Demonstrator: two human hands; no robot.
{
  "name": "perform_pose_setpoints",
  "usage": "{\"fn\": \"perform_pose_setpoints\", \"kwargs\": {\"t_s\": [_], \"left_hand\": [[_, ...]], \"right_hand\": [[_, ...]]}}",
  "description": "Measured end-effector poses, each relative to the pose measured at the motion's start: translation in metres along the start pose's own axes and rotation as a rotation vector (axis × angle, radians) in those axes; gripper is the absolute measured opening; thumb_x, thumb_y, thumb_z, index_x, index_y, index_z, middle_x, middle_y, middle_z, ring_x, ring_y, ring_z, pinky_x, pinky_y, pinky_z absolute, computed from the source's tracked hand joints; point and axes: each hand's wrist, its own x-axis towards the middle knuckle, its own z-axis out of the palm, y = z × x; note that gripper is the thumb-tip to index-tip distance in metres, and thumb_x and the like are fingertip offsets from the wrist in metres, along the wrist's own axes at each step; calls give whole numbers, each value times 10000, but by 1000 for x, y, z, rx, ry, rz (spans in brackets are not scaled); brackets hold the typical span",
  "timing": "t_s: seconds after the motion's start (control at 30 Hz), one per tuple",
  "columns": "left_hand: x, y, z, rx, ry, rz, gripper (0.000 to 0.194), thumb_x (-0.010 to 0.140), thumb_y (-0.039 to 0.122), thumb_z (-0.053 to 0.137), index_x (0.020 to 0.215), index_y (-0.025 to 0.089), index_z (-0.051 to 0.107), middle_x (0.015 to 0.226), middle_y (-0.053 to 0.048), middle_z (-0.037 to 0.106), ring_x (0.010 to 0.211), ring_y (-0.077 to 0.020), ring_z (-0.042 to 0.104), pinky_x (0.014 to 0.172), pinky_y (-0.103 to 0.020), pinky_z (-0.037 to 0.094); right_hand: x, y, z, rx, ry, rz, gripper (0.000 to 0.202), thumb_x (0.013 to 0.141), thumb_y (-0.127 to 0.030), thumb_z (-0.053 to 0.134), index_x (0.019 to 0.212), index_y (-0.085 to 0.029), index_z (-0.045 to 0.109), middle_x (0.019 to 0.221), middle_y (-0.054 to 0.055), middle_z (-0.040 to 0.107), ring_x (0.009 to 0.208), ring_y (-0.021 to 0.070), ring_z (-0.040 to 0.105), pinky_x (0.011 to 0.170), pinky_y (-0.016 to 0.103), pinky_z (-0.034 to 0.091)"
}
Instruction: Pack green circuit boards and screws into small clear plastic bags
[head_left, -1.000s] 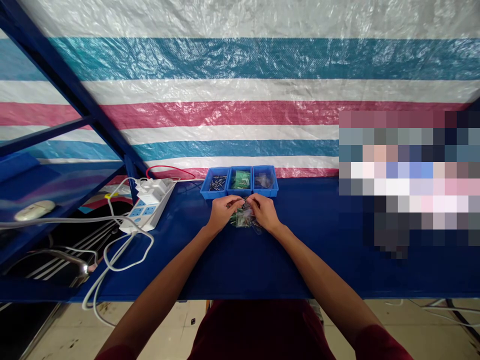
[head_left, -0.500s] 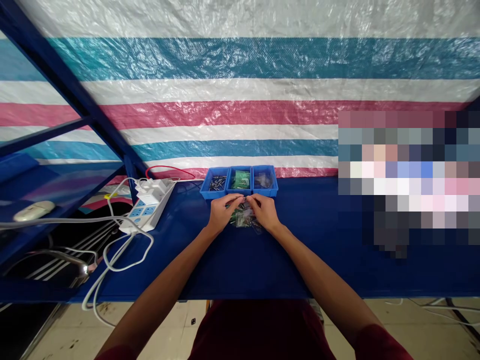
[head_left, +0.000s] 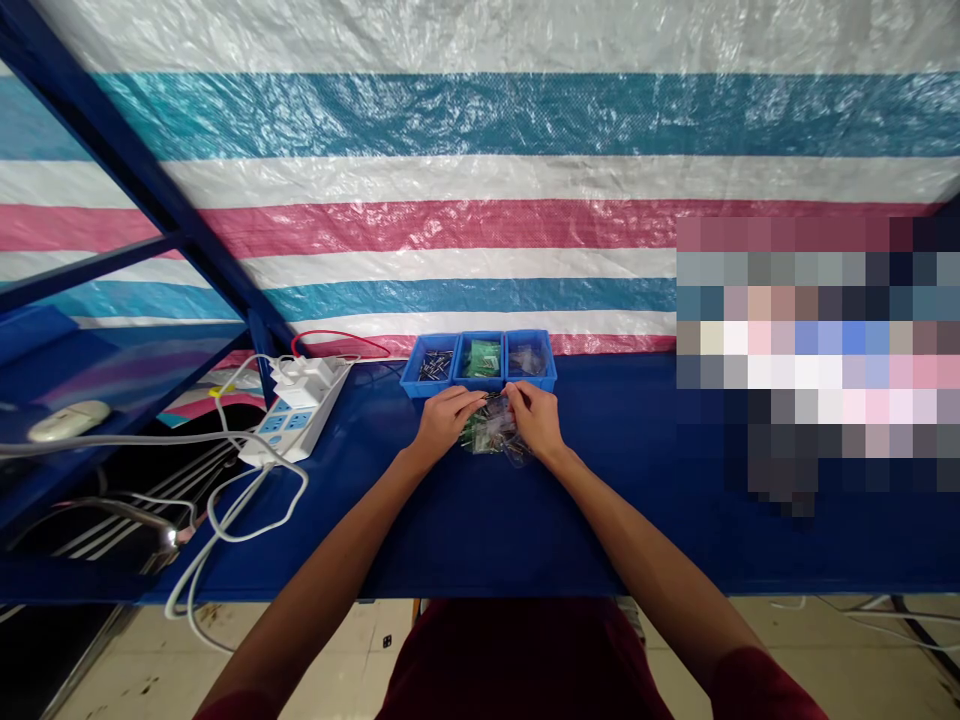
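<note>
1. Your left hand (head_left: 442,420) and right hand (head_left: 536,420) meet near the middle of the table (head_left: 480,520), with a pile of small clear bags (head_left: 489,436) between and under them.
2. Just behind your hands, three bins (head_left: 480,362) stand side by side against the tarp wall (head_left: 480,200).
3. To your left lies a power strip (head_left: 296,410), with its cables (head_left: 247,500) trailing toward the table's front edge.
4. Further left, on a shelf, rests a mouse (head_left: 67,420).

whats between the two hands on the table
A small clear bag of green parts, held by left hand and right hand, seen in the head view.
</note>
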Motion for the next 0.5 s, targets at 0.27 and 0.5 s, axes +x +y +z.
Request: {"fn": "perform_pose_setpoints", "kwargs": {"t_s": [0.27, 0.5], "left_hand": [[3, 7, -4, -56, -20, -83, 360, 951, 362, 373, 951, 172, 680, 753, -49, 640, 680, -143, 586, 666, -238, 458], [0, 10, 0, -206, 17, -254, 266, 907, 373, 460, 971, 175, 625, 510, 56, 474, 450, -83, 435, 497, -187, 374]], "right_hand": [[0, 1, 0, -17, -12, -22, 381, 908, -435, 404, 785, -176, 655, 589, 4, 572, 543, 140, 541, 566, 240, 405], [-1, 0, 3, 37, -136, -116, 272, 867, -395, 499, 846, -183, 668, 699, 17, 631, 571, 131, 534, 592, 243, 419]]}}
